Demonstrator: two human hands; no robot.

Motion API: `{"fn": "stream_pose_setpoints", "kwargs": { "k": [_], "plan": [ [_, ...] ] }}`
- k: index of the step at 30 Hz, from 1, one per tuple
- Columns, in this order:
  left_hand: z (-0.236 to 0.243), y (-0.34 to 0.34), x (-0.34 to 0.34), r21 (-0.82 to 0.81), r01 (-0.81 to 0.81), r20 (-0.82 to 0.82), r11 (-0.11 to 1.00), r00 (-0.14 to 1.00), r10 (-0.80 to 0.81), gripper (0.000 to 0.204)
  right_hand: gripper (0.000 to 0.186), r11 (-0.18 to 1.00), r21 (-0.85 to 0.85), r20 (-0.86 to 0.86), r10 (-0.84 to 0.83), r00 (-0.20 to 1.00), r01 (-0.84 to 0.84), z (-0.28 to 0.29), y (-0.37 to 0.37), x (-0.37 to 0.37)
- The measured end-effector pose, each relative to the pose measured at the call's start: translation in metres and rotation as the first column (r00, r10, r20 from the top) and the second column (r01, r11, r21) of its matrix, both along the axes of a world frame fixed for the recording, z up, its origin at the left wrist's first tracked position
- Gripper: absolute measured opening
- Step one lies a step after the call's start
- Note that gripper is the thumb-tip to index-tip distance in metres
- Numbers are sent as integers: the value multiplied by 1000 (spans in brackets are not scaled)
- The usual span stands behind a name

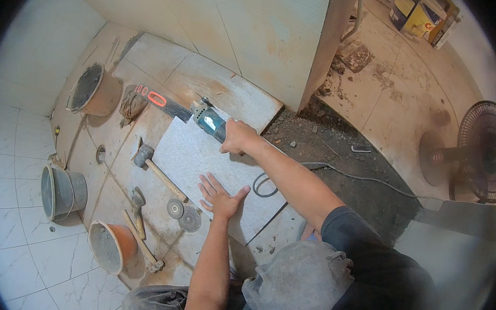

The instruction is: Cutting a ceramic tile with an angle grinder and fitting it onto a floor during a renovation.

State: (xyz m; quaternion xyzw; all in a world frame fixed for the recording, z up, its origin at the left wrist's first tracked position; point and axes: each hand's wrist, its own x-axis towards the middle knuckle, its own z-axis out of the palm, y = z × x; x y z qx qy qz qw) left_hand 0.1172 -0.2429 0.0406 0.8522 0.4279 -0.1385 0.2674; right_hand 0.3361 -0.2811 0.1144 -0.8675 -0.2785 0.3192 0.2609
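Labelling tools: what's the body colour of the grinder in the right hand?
Teal-blue body on the grinder; shows best in the head view.

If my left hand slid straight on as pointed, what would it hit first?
Sliding across the pale tile, your left hand would probably meet the black-and-orange bar; depth is uncertain.

1. Tile (pixel 178 152) centre; left hand (pixel 223 203) on its near half.
2. Grinder (pixel 209 123) in right hand (pixel 238 136), at tile's far edge.
3. Mallet (pixel 159 176) along tile's left edge, discs (pixel 190 219) just nearer.
4. Three buckets (pixel 65 195) down left side.
5. Dirt (pixel 374 197) right of tile, fan (pixel 483 151) beyond, rightmost.
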Motion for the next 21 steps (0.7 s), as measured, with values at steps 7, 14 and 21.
{"fn": "stream_pose_setpoints", "kwargs": {
  "k": [7, 14, 21],
  "plan": [
    [-1, 0, 0, -6, 1, 10, 1000, 1000, -1, 151, 77, 1000, 2, 9, -14, 1000, 14, 0, -5, -1],
    [1, 1, -1, -12, -3, 11, 1000, 1000, 3, 151, 76, 1000, 12, 11, -12, 1000, 12, 1, -8, -4],
    [5, -2, 2, -23, -1, 1, 1000, 1000, 1, 150, 77, 1000, -6, 8, -18, 1000, 18, 0, -10, -3]
  ]
}}
